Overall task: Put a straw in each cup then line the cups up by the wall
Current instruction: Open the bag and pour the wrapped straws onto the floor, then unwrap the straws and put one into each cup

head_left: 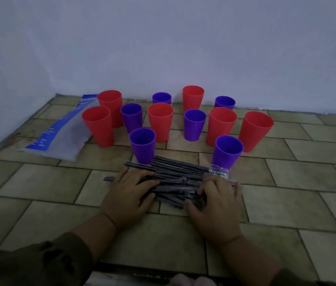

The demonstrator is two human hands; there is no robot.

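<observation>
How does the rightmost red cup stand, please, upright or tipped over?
Upright: the red cup rests on its base, open mouth up.

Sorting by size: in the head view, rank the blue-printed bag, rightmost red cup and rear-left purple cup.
1. blue-printed bag
2. rightmost red cup
3. rear-left purple cup, which also stands farther away.

Fig. 1 – legible txt: none | plastic bag [59,133], far left: blue band w/ white & yellow print, too blurred to read
</observation>
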